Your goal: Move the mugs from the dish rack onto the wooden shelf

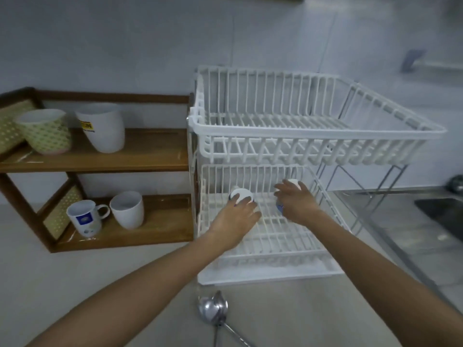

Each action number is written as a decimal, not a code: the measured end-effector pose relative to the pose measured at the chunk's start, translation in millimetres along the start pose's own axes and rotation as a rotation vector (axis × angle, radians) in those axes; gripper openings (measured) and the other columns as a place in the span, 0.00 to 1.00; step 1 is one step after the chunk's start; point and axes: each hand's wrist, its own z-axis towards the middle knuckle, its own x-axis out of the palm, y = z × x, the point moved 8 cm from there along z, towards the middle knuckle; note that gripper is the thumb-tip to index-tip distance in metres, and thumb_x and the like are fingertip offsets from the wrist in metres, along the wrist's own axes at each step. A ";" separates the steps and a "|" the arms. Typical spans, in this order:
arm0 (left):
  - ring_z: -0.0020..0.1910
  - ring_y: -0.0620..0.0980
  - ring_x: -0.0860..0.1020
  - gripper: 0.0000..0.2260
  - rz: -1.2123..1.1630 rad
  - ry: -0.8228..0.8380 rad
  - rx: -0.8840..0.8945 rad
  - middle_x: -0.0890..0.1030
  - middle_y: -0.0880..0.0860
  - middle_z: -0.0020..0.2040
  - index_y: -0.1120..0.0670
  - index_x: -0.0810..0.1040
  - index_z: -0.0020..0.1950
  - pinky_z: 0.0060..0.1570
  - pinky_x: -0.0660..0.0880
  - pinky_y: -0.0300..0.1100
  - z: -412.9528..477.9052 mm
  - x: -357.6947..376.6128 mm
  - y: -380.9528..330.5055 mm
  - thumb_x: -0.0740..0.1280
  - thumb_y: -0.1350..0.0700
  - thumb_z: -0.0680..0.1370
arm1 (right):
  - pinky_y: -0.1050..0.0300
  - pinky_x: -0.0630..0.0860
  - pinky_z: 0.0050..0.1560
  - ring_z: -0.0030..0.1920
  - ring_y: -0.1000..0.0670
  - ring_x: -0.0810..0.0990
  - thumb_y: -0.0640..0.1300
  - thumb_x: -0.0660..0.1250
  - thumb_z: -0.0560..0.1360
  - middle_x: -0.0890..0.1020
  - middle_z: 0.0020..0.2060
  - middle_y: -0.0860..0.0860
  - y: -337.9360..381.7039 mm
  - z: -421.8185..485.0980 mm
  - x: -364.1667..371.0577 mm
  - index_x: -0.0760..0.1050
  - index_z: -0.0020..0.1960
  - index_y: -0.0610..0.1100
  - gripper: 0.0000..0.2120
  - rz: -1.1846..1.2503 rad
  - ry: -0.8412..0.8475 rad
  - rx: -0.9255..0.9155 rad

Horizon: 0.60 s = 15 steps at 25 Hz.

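While gripped in each hand, white mugs (241, 195) (blue-marked).

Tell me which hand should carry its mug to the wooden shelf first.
Left, probably. The left hand grips a mug in the dish rack's lower tier, on the side beside the wooden shelf. The right hand would have to cross over.

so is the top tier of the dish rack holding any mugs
No, the top tier of the dish rack is bare; the two mugs under the hands sit on the lower tier.
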 end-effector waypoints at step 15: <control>0.72 0.66 0.57 0.36 0.607 0.646 0.170 0.59 0.61 0.73 0.52 0.58 0.75 0.67 0.58 0.68 68.9 99.0 6.1 0.73 0.64 0.72 | 0.51 0.71 0.59 0.66 0.40 0.69 0.45 0.68 0.77 0.62 0.69 0.47 -31.9 66.2 60.8 0.57 0.75 0.48 0.31 -0.636 0.136 0.031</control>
